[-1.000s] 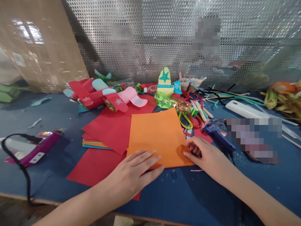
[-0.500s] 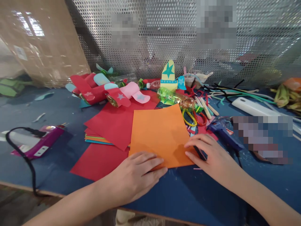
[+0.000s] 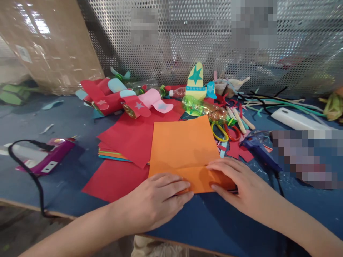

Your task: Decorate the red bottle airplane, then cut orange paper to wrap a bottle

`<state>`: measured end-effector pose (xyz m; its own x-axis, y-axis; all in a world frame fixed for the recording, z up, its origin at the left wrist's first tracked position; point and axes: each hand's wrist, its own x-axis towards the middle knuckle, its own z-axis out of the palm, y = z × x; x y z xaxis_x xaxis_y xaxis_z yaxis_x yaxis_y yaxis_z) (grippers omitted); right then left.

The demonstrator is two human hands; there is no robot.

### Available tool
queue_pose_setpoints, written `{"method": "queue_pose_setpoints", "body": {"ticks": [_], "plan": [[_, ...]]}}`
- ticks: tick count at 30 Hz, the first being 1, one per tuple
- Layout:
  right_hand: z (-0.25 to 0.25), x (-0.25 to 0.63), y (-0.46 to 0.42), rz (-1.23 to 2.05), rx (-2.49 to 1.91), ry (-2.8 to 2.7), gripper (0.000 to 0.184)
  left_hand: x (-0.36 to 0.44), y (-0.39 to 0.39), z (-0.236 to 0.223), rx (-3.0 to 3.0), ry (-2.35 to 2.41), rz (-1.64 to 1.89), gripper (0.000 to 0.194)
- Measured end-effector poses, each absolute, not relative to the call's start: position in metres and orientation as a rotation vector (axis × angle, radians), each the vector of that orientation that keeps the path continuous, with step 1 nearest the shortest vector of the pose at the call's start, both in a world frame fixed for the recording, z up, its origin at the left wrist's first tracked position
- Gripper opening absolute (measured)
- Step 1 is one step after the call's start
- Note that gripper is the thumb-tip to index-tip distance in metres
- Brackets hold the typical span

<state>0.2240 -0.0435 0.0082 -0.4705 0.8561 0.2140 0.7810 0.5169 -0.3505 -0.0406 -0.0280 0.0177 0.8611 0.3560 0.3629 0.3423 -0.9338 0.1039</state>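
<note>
In the head view, taking the middle of the orange sheet (image 3: pixel 184 142) as the dial, with twelve pointing away from the person, I see both bare hands at its near side. The sheet lies on the blue bench (image 3: pixel 209 221), its near strip turned up into a low flap.

The left hand (image 3: pixel 158 200) is at seven o'clock, palm down, fingers side by side and clamped on nothing I can make out; laid flat across the near edge like that, it seems to serve as a weight against slipping. The right hand (image 3: pixel 241 185) is at about four, over the near corner. Its thumb and fingertips touch the sheet a little apart, probably to guide the bend, though from here I can't tell whether paper is pinched under the palm.

At nine o'clock, red sheets (image 3: pixel 125 135) sit partly under the orange one, within easy reach I'd say. Farther out that way is a purple power strip (image 3: pixel 60 151), whose black cable (image 3: pixel 40 194) drops over the bench's near edge, well away from the hands. Toward eleven are red paper-winged models (image 3: pixel 114 101); at one lies a green bottle (image 3: pixel 193 104), and near two a yellow loop handle (image 3: pixel 220 139) beside a red one. The blue glue gun (image 3: pixel 264 153) rests at three, beyond the right hand, presumably parked off the paper.
</note>
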Motion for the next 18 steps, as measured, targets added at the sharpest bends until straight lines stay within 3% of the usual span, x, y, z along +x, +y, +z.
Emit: {"method": "queue_pose_setpoints", "body": {"ticks": [10,15,18], "plan": [[0.006,0.220,-0.043,0.478,-1.536,-2.191,0.018,-0.043,-0.030,0.016,3.021,0.617,0.595,0.029],[0.001,0.221,-0.039,0.462,-1.563,-2.201,0.021,-0.045,-0.027,0.011,3.050,0.872,0.624,0.035],[0.001,0.219,-0.038,0.424,-1.588,-2.187,0.022,-0.044,-0.026,0.010,3.076,0.881,0.648,0.028]]}}
